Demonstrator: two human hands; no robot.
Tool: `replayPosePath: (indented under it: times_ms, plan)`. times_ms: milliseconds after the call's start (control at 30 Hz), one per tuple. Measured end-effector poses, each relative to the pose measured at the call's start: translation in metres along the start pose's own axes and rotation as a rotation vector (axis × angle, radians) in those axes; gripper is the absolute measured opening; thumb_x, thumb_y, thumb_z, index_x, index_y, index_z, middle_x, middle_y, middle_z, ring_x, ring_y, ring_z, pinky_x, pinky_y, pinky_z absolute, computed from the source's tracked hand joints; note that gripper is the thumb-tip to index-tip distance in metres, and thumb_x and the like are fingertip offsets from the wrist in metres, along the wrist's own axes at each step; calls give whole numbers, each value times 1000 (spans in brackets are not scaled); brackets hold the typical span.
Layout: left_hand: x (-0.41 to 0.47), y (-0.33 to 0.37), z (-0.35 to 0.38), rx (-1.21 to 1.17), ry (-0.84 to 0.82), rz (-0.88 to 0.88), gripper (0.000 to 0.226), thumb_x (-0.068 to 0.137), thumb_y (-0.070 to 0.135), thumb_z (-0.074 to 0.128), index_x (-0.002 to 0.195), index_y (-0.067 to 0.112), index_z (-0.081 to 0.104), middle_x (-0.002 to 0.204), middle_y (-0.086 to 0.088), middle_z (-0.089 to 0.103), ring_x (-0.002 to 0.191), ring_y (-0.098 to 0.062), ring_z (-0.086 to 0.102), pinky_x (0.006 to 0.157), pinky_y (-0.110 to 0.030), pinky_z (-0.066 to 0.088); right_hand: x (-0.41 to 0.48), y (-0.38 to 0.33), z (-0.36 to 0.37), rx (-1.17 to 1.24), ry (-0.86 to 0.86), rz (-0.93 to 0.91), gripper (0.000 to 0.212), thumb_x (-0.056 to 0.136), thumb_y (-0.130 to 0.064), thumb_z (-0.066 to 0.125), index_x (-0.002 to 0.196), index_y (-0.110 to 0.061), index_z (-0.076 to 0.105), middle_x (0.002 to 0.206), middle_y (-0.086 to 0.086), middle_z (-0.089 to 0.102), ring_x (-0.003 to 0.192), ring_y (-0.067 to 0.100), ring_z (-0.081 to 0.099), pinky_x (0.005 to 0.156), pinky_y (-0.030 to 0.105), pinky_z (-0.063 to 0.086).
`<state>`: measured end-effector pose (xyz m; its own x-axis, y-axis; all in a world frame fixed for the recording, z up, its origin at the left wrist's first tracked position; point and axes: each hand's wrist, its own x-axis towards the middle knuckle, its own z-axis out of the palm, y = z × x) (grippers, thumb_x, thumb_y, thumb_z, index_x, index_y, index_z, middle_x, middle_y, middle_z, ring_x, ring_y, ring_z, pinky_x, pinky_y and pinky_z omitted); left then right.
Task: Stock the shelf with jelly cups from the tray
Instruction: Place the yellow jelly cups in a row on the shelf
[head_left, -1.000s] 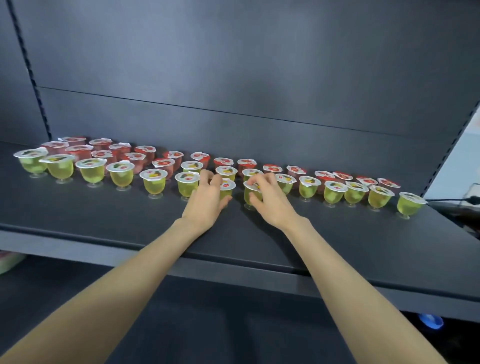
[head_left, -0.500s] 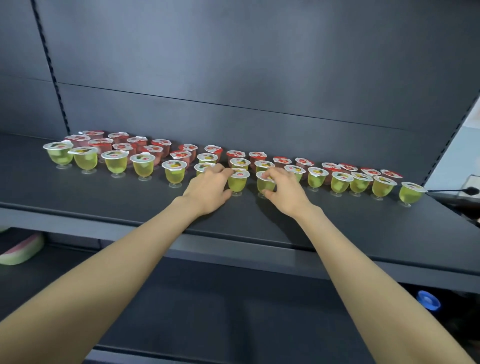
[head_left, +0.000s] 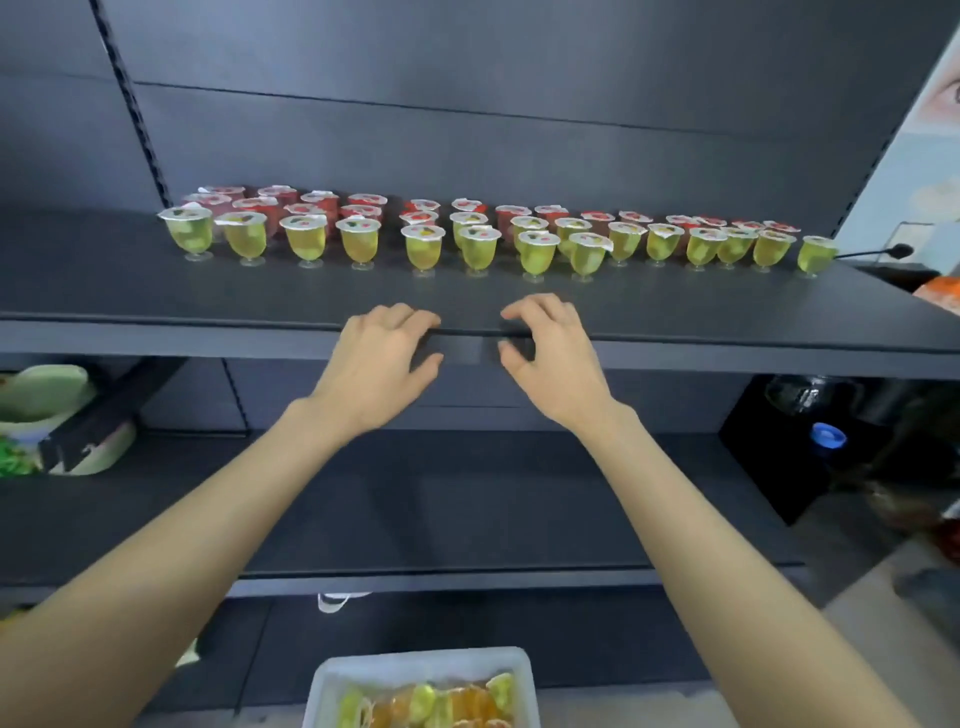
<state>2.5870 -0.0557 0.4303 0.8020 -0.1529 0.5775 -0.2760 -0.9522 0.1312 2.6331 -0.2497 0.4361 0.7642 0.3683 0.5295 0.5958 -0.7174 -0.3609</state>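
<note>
1. Your left hand (head_left: 376, 366) is at the front lip of the shelf (head_left: 156, 291), just left of centre. Its fingers are loosely curled and it holds nothing.
2. Your right hand (head_left: 558, 364) is at its 3 o'clock, a small gap away, in the same loose curl and also holding nothing. The fingertips of both hands reach over the shelf edge; whether they touch it cannot be told.
3. The green jelly cups (head_left: 423, 248) stand upright in a long line at 12 o'clock from your hands, well back from the lip and apart from your fingers.
4. Two of them, at about 1 o'clock from your right hand, stand slightly forward of the rest.
5. The red jelly cups (head_left: 322, 200) stand behind the green ones, against the back panel.
6. The white tray (head_left: 415, 662) is at 6 o'clock, at the bottom edge of the view between your forearms. It holds green and orange jelly cups in a blurred heap (head_left: 431, 701).
7. A lower shelf (head_left: 415, 509) runs beneath your wrists.
8. A blue cap (head_left: 827, 435) shows at 4 o'clock, in the dark space to the right.
</note>
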Motion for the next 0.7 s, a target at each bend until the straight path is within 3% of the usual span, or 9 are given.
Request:
replayPosePath:
  times_ms: [233,333,533,700]
  plan:
    - [-119,-36,46,-42,-82,-104,35,85,21,65,116,4,61,103,-14,63,87,-36,60,80,-46,46,-87,-25,87,45,-137,42,34,91,-16,58,124,-8,55,129,6,51,113,24,46,87,35,45]
    - [-168,-49,77,-71,-197,-179,39,80,26,58,112,4,63,100,-13,65,83,-35,63,76,-45,50,-125,-25,134,61,-273,66,34,90,-15,59,123,-7,56,130,8,53,116,27,47,89,35,43]
    - [-281,-64,160,-143,-471,-445,37,74,21,67,108,6,65,96,-14,66,86,-37,65,74,-46,51,-212,-6,239,129,-614,241,39,94,-20,53,132,-12,50,136,4,48,126,23,41,100,32,37]
    - [-379,-64,239,-209,-798,-688,44,92,29,54,133,14,48,126,-9,53,112,-30,53,95,-40,40,-292,25,336,127,-891,336,42,95,-23,52,136,-16,45,139,2,45,128,22,38,104,31,36]
